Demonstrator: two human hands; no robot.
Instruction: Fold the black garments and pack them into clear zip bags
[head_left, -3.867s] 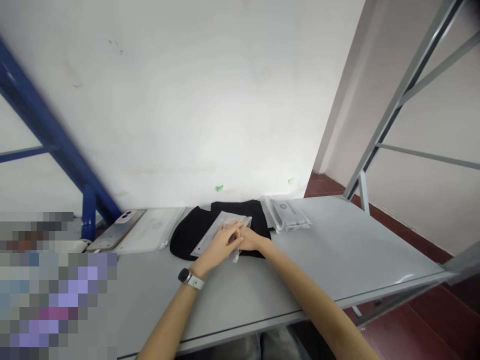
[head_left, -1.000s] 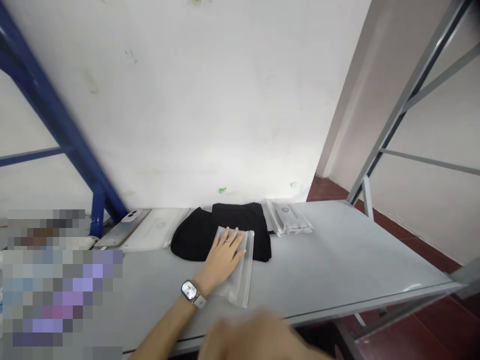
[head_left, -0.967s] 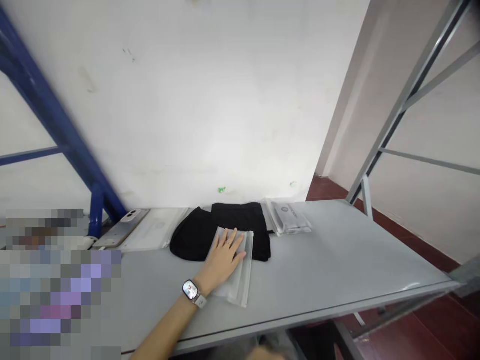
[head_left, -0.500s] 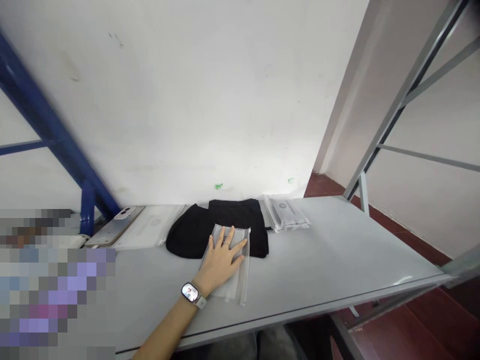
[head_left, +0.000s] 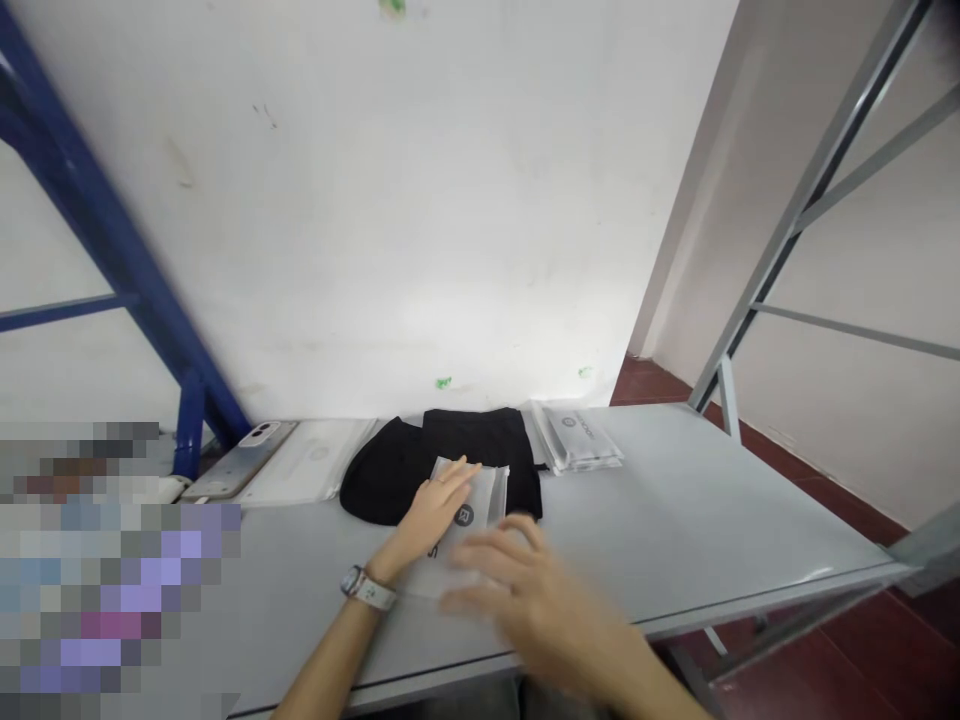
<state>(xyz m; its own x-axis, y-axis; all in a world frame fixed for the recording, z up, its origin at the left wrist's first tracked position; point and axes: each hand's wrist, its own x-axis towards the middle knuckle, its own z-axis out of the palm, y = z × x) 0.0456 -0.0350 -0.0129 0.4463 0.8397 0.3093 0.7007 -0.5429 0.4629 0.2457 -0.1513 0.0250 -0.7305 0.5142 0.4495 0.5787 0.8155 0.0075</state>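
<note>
My left hand (head_left: 433, 512) lies with its fingers stretched out on a frosted plastic zip bag (head_left: 480, 500), pressing it against the table. Dark print and a round logo show on the bag. Its upper part rests over folded black cloth (head_left: 480, 435). Blurred by motion, my right hand (head_left: 525, 590) hovers over or beside the bag's lower right side, fingers curved and apart. Whether its fingertips touch the bag I cannot tell. No object shows between them.
Several filled zip bags (head_left: 577, 437) are stacked right of the cloth. On the left lie flat clear bags (head_left: 304, 460) and a phone (head_left: 244, 462). A white wall (head_left: 450, 220) stands behind the grey table (head_left: 675, 510). Blue (head_left: 112, 230) and grey (head_left: 772, 230) frames flank it.
Both hands were together over a bag earlier; then my left hand alone lay flat on it. Now my right hand has come back up from below, and my left has shifted slightly left, uncovering the logo.
</note>
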